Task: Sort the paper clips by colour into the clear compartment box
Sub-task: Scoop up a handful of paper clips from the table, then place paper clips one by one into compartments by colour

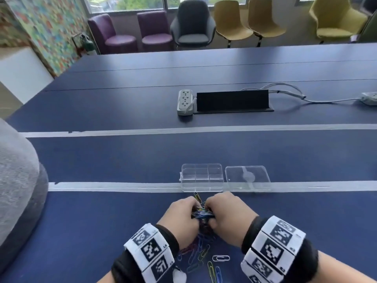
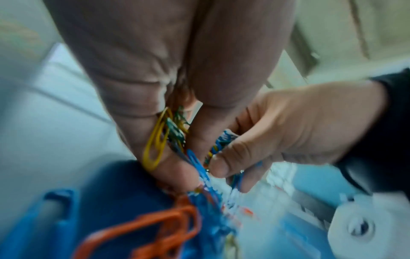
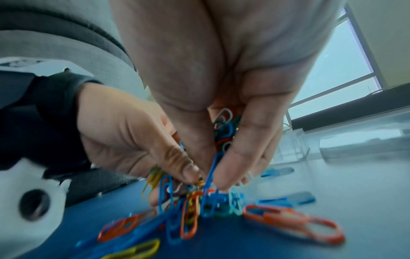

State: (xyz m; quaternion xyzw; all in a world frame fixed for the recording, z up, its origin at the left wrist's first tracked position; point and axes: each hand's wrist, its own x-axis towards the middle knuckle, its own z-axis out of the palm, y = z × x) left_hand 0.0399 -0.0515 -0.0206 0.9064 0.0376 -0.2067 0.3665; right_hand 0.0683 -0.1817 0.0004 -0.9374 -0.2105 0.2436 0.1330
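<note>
At the left edge of the head view a grey cushion [image 1: 18, 180] bulges onto the blue tabletop [image 1: 102, 160]. Low centre, the left hand [image 1: 181, 218] and right hand [image 1: 228, 216] meet, each grip curled and pinching a tangled bunch of clips [image 1: 202, 214] between them. More clips, blue, orange, yellow, green and white, lie loose on the tabletop below the hands, between the wrist bands. Just above the hands the clear box [image 1: 202, 177] sits on a pale tape line [image 1: 112, 186], its compartments open, with its lid [image 1: 247, 178] just beside it to the right. Higher up, past a second tape line, a power strip [image 1: 184, 102] stands beside a black panel [image 1: 232, 101], cables trailing right. Chairs [image 1: 191, 25] line the windows at the top. Bare tabletop spreads left and right of the hands.
</note>
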